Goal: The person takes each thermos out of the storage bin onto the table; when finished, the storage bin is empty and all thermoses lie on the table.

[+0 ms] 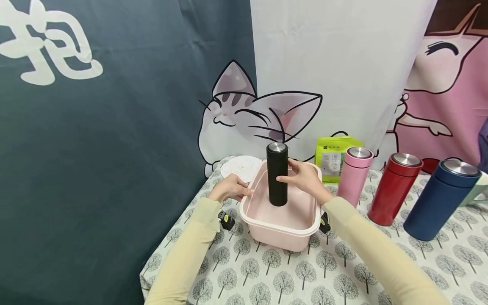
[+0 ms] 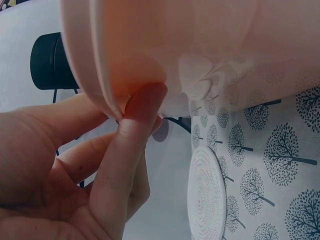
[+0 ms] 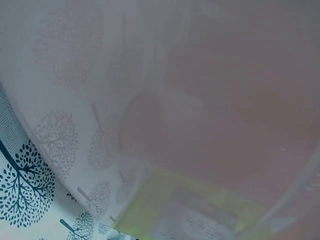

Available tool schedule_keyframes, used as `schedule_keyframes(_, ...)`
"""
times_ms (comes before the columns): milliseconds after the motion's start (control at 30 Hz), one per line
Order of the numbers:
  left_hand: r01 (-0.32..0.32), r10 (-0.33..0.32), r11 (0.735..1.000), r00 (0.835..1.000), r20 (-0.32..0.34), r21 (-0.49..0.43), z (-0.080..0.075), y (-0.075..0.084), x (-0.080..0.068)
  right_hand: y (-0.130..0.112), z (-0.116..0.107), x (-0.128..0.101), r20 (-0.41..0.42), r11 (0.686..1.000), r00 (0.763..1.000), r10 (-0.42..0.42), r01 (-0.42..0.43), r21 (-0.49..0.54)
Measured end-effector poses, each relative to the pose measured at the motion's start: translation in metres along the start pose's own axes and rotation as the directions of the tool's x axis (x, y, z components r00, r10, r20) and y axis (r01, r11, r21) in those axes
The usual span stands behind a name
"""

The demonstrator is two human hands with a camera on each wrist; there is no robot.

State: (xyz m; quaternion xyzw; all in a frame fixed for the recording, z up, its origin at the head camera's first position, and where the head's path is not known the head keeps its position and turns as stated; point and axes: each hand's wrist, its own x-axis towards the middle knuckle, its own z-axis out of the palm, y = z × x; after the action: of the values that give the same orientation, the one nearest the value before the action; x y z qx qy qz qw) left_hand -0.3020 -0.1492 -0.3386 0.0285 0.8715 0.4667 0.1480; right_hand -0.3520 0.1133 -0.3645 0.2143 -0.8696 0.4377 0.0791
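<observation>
I note the black flask, centre of the head view, has a matt, smooth body and a brushed-metal cap. The basin under it reads as pale pink plastic, smooth with a soft sheen; in the left wrist view its wall looks thin and slightly translucent. The tablecloth, lower frame, is woven cloth, matt, printed with trees. The round mat behind the basin looks like coiled cord, ribbed and matt. At right, the pink flask, red flask and blue flask show satin coloured bodies with metal lids. The green pouch looks like glossy foil or paper. My sleeves are soft matt knit.
</observation>
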Motion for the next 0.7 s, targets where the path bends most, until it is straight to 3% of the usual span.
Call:
schedule_keyframes(233,-0.008,0.008,1.000,1.000,0.010,-0.005,0.0002,0.0023,0.0018,0.0044,0.0020,0.0049,0.058,0.996,0.998,-0.037,0.032,0.085)
schedule_keyframes(467,-0.001,0.001,1.000,1.000,-0.002,0.015,-0.0012,0.0047,0.0010,0.0040,0.0052,0.0094,0.064,0.997,0.997,-0.040,0.036,0.068)
schedule_keyframes(700,0.020,-0.020,1.000,1.000,-0.004,-0.017,0.0007,0.0010,0.0008,0.0039,0.0076,0.0080,0.034,0.999,0.999,0.012,-0.014,0.041)
